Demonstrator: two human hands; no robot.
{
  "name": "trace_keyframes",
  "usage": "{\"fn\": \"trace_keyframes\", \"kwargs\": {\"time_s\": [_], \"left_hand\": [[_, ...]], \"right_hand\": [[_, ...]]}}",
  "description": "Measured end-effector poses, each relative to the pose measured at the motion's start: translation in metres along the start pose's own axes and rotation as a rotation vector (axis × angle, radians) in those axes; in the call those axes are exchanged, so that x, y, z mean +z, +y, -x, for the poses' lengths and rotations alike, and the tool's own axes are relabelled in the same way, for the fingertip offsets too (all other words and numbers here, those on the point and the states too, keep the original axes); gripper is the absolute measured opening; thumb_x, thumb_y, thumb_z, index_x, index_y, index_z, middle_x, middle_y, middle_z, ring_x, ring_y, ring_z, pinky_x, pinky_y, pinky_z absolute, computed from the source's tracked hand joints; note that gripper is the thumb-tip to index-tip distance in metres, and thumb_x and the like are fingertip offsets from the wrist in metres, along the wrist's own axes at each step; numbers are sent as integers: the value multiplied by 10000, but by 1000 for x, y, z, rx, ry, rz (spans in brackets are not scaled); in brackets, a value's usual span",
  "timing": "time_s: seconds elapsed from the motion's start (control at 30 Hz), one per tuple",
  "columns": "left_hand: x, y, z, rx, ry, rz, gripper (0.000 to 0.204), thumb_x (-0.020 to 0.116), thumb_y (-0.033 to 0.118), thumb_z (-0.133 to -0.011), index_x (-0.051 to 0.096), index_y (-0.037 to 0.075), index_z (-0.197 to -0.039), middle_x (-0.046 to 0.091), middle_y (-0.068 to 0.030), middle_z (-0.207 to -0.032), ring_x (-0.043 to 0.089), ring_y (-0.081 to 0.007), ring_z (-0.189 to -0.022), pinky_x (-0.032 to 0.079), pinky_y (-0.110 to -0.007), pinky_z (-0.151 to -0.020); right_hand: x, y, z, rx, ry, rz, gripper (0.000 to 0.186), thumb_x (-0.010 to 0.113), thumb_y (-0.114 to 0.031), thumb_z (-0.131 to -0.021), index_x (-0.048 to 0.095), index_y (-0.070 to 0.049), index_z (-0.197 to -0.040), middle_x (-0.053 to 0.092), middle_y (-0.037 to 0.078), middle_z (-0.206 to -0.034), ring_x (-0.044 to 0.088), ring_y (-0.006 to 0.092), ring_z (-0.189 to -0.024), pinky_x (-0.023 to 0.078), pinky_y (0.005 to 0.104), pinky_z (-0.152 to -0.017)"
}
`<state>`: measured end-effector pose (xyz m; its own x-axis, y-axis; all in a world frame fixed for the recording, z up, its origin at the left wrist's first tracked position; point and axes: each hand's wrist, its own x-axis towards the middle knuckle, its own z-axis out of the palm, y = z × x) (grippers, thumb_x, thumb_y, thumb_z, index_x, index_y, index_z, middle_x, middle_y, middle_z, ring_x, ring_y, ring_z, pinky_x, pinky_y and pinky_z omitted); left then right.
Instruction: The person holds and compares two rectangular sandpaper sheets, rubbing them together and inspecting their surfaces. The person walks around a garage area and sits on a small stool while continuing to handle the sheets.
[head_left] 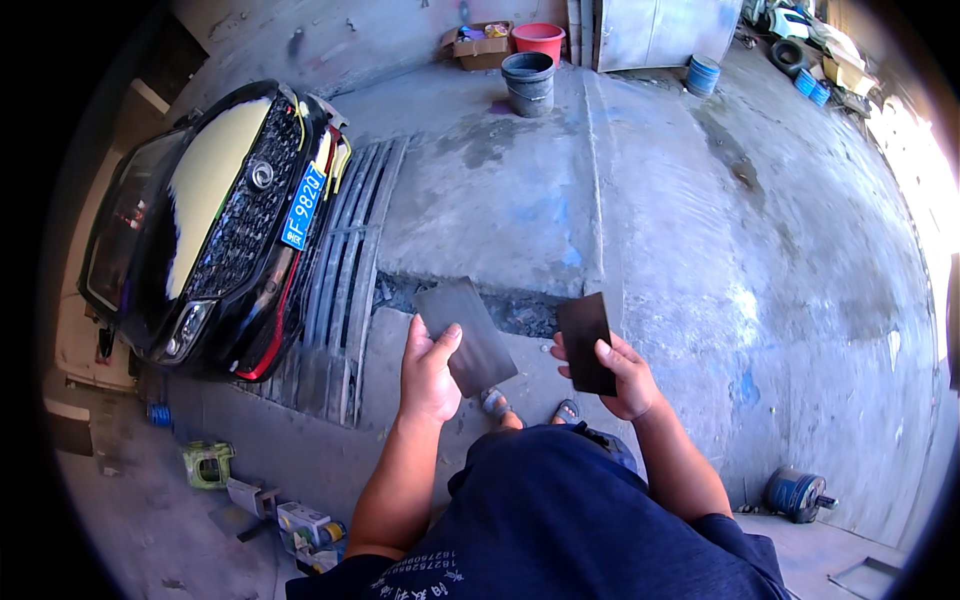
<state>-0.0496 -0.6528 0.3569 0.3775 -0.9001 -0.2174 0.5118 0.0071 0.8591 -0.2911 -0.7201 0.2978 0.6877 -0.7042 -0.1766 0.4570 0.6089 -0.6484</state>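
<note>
My left hand (pixel 428 372) grips a thin grey rectangular sheet (pixel 468 330), held tilted in front of me. A smaller, darker rectangular sheet (pixel 585 338) is pinched in my right hand (pixel 622 378). The two sheets are held apart, side by side, above my sandalled feet (pixel 530 406). To my left stands a black car (pixel 215 225), its front facing me, with a pale patch of filler on its hood (pixel 205 180).
A metal drain grate (pixel 345 270) lies in the concrete floor beside the car, with a broken pit (pixel 520 310) ahead of my feet. Grey bucket (pixel 528 83), red basin (pixel 538 40) and cardboard box (pixel 480 45) stand at the far wall. Power tools (pixel 260 495) lie lower left; a blue motor (pixel 795 493) sits lower right.
</note>
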Motion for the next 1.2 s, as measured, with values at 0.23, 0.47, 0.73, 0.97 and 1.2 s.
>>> {"fn": "trace_keyframes", "kwargs": {"time_s": [0.23, 0.47, 0.73, 0.97, 1.2], "left_hand": [[15, -6, -5, -264, -219, 23, 314, 487, 12, -914, 451, 59, -1223, 582, -82, -1131, 577, -189, -1032, 472, -351, -910], [11, 12, 7, -227, -253, 10, 316, 505, 0, -907, 462, 51, -1215, 577, -85, -1146, 562, -173, -1041, 449, -347, -930], [-9, -3, 7, 231, -119, -475, 281, 538, 64, -943, 432, -29, -1185, 588, -69, -1044, 535, -91, -936, 446, -249, -820], [-11, 9, 11, 198, -132, -472, 336, 534, 57, -938, 426, -22, -1246, 592, -79, -1090, 553, -110, -975, 447, -275, -864], [-2, 10, 12, 174, -114, 80, 419, 472, 105, -962, 383, 33, -1365, 548, -118, -1236, 535, -188, -1121, 412, -349, -970]], "right_hand": [[24, 14, -1, 319, -355, 40, 259, 641, -181, -901, 605, -8, -1090, 663, 42, -977, 626, 121, -886, 492, 267, -801], [-12, 6, -20, 180, 104, 192, 258, 589, -173, -926, 537, 6, -1104, 650, 104, -955, 659, 176, -830, 557, 339, -754], [19, 13, -6, 121, 5, 582, 234, 630, -234, -911, 587, -39, -1032, 654, 60, -916, 621, 130, -795, 510, 299, -695], [37, -41, -38, -197, 233, 229, 460, 611, -135, -912, 411, 27, -1294, 628, 108, -1014, 623, 183, -898, 518, 322, -813], [62, 25, 1, -149, -79, 518, 736, 629, -106, -906, 195, -99, -1499, 547, 118, -1225, 501, 176, -1140, 399, 328, -984]]}}
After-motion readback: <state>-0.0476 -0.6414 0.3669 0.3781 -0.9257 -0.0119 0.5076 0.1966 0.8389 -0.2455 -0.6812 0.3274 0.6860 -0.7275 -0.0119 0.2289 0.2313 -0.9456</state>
